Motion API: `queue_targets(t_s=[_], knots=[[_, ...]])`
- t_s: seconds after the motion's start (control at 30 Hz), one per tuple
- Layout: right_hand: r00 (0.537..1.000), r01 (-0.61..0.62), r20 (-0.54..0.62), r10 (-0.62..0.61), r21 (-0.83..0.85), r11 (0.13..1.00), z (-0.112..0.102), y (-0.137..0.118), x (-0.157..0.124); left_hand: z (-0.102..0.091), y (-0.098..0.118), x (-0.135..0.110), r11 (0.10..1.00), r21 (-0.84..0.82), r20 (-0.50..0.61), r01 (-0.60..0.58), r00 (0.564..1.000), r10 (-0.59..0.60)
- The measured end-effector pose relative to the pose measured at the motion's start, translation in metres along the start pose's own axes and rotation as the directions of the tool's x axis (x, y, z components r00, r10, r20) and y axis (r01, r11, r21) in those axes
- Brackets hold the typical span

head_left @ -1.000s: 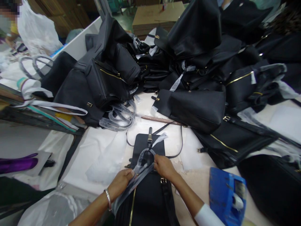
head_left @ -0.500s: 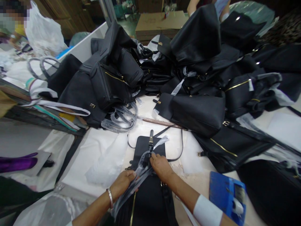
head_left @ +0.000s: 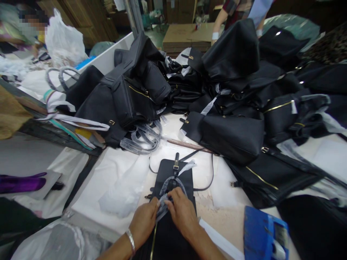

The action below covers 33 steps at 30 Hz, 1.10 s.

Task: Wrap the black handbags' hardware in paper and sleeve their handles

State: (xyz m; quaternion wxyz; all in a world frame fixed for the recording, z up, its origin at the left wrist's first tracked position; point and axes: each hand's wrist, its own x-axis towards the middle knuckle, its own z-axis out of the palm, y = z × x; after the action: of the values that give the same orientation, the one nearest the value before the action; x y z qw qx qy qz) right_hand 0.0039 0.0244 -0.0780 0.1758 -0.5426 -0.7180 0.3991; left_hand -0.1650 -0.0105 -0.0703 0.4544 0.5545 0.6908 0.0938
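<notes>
Two hands meet over one black bag (head_left: pixel 187 178) that lies flat on the tabletop (head_left: pixel 225 213) right in front of the person. Its long axis runs straight away from them: the near end passes out of the bottom of the view, and the far end points toward the heap beyond. A short buckle strap (head_left: pixel 176 164) sits on the far end. A looped, film-wrapped handle (head_left: pixel 166 185) lies along the middle of the bag. The left hand (head_left: pixel 146 220), with a metal bangle (head_left: pixel 131 242) on its wrist, has its fingers curled and pinches the crinkled film at the near end of the loop. The right hand (head_left: pixel 182 213) closes on the same spot from the other side, fingers drawn together, so the fingertips of both hands nearly touch. A gold zip line (head_left: pixel 153 238) shows on the bag just below the left hand. A thin black cord (head_left: pixel 209 180) curves out from the bag's right edge across white paper (head_left: pixel 108 173). A crumpled clear plastic bag (head_left: pixel 123 191) rests just left of the bag. Beyond the buckle end, a thin wooden stick (head_left: pixel 189 145) lies crosswise. Past it, a large pile of black bags (head_left: pixel 233 133) with gold zips and film-wrapped straps fills the far half of the tabletop. A blue tape dispenser (head_left: pixel 264 234) stands near the person's right forearm. At the far left edge lies a purple item (head_left: pixel 21 182). A stack of flat cardboard (head_left: pixel 187 36) sits behind the pile, where another person (head_left: pixel 238 9) stands.
</notes>
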Motion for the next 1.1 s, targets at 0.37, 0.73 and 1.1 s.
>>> queue_targets(t_s=[0.37, 0.73, 1.1], knots=[[0.983, -0.169, 0.125, 0.135, 0.326, 0.93, -0.001, 0.022, 0.012, 0.004, 0.004, -0.004, 0.996, -0.077, 0.117, 0.054, 0.992, -0.045], [0.94, -0.154, 0.336, 0.06, 0.262, 0.953, -0.008, 0.04, 0.032, -0.01, 0.0, -0.012, 0.914, -0.318, 0.366, 0.252, 0.922, -0.127], [0.945, -0.079, 0.326, 0.023, 0.159, 0.984, 0.005, 0.045, 0.054, -0.016, 0.001, -0.004, 0.908, -0.311, 0.433, 0.282, 0.892, -0.129]])
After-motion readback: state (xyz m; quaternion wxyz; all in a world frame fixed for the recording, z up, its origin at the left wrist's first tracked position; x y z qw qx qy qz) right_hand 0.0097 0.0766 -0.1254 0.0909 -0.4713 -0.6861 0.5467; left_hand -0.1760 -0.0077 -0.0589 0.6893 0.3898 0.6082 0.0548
